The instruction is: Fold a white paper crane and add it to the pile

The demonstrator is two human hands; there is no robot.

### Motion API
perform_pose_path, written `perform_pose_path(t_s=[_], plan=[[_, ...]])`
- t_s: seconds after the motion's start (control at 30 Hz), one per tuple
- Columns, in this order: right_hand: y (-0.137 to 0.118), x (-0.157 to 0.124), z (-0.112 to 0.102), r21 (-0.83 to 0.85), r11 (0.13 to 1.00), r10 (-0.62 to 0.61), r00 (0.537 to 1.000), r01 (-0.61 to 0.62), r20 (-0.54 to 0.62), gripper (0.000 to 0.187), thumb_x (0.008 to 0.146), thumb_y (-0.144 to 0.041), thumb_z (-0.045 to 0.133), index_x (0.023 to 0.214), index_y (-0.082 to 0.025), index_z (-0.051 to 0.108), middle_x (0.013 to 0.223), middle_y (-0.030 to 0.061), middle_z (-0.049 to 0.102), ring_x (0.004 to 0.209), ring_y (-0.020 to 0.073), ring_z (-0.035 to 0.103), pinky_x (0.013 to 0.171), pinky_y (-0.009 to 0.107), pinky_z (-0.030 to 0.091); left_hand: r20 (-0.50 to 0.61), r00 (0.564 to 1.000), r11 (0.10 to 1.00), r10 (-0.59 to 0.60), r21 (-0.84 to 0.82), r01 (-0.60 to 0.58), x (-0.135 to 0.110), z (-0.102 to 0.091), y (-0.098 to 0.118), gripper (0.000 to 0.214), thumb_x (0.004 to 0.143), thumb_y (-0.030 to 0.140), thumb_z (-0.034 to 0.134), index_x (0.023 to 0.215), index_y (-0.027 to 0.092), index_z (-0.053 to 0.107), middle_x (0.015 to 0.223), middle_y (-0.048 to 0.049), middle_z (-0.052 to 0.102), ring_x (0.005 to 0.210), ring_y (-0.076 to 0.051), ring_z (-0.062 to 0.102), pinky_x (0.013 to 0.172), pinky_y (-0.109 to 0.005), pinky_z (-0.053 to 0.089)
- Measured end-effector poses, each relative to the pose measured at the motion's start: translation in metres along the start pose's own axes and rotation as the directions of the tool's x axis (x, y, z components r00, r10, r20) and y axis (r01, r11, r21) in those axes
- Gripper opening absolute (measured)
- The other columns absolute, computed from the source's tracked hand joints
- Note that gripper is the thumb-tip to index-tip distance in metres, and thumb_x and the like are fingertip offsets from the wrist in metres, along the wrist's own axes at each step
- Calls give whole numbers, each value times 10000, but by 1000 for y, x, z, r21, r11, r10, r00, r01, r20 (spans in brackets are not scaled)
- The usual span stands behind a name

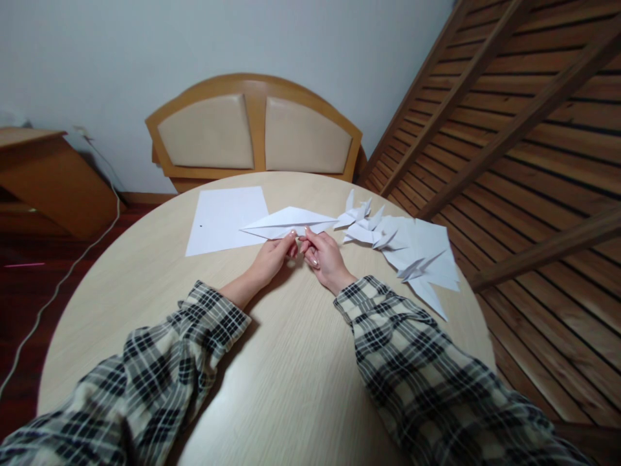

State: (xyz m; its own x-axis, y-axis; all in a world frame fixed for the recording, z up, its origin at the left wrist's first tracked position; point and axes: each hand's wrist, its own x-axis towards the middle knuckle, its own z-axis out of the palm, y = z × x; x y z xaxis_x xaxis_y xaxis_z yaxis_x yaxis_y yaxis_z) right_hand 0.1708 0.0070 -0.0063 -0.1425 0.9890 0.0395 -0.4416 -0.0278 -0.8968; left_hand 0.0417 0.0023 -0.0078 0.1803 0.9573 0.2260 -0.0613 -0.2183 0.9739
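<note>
A long, pointed piece of folded white paper (289,221) lies just off the round table, held along its near edge by both hands. My left hand (272,257) pinches the paper's lower edge from the left with fingers closed. My right hand (324,256) pinches the same edge from the right, fingertips nearly touching the left ones. Both arms wear plaid sleeves and reach in from the near side.
A flat white sheet (224,219) lies left of the fold. Several folded paper shapes (365,224) and loose sheets (427,254) sit at the right. The light wooden table (291,362) faces a padded chair (255,133); slatted wood panels (524,129) lean at right.
</note>
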Motion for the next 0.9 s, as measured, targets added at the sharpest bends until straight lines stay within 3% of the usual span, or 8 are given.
perform_pose_path(t_s=[0.23, 0.33, 0.43, 0.57, 0.9], plan=[[1, -2, 0, -42, 999, 3, 1000, -2, 27, 318, 845, -384, 589, 621, -161, 559, 468, -62, 510, 302, 11, 275, 330, 197, 140, -25, 1000, 995, -14, 97, 16, -3, -2, 2, 471, 913, 376, 431, 476, 202, 465, 486, 14, 434, 524, -133, 398, 583, -291, 316], [3, -4, 1, -83, 997, 7, 999, -3, 42, 331, 839, -415, 596, 622, -168, 564, 440, -70, 475, 305, 20, 279, 324, 201, 135, -45, 999, 997, -22, 77, 25, -3, -1, 5, 471, 900, 324, 435, 446, 200, 466, 461, 11, 438, 501, -128, 398, 579, -289, 322], [4, -5, 2, -98, 995, 16, 996, -8, 86, 337, 832, -464, 599, 660, -176, 576, 504, -54, 532, 320, 24, 296, 316, 205, 133, -64, 997, 998, -45, 44, 48, -3, 0, 6, 473, 892, 294, 438, 430, 195, 462, 464, 5, 468, 492, -119, 408, 582, -279, 336], [5, -6, 3, -156, 988, 17, 986, 9, 168, 416, 849, -499, 572, 585, -179, 548, 484, -49, 495, 344, 29, 295, 327, 205, 165, -39, 999, 1000, -29, -7, 29, -2, 1, 6, 461, 885, 281, 444, 432, 198, 446, 483, 4, 499, 504, -117, 436, 595, -267, 364], [5, -6, 6, -162, 983, -68, 988, 90, 141, 417, 849, -444, 594, 538, -174, 531, 444, -60, 440, 368, 34, 286, 377, 209, 179, -39, 999, 1000, -18, -3, 18, -1, 2, 7, 430, 880, 271, 449, 455, 206, 436, 503, 8, 471, 531, -133, 419, 620, -282, 374]])
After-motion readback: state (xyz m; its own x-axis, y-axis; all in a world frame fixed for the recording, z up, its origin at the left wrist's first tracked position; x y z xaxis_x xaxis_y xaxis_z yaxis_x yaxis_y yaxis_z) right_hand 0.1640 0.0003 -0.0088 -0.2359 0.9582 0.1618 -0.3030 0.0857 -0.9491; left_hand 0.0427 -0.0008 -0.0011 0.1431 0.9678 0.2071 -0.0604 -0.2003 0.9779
